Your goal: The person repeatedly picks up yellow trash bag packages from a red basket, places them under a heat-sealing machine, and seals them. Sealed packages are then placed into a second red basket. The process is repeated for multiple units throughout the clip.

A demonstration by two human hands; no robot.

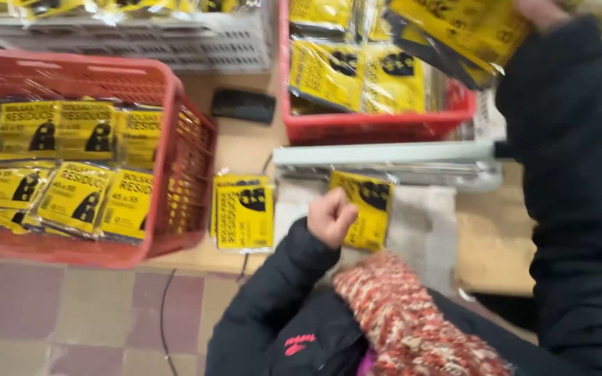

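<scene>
Head view had the left hand (330, 217) curled into a loose fist, fingers (339, 209) tucked together, knuckles resting on the edge of a yellow packet (367, 209) with black print that lay flat on a pale grey cloth (423, 223). Whether the fingers actually pinched that packet or just pressed on it was hard to tell, everything was a bit blurry. Just left of that hand sat a small stack of the same yellow packets (244, 212) on the wooden tabletop (492, 244).

Up top, the right hand (541, 12) was mostly cut off by the frame edge, but the bit that showed was clamped on a fanned bunch of yellow packets (461, 31), held over the red crate (377, 125) at the back, which was already stuffed with more of them. A dark sleeve (573, 139) ran down from it.

Further out, a bigger red basket (175, 97) on the left held rows of matching packets, with a grey crate (175, 42) behind it. A black flat object (243, 106) lay between the two red ones, and a long metal bar (384, 154) sat in front of the back crate. A red and white knitted scarf (412, 320) filled the bottom.
</scene>
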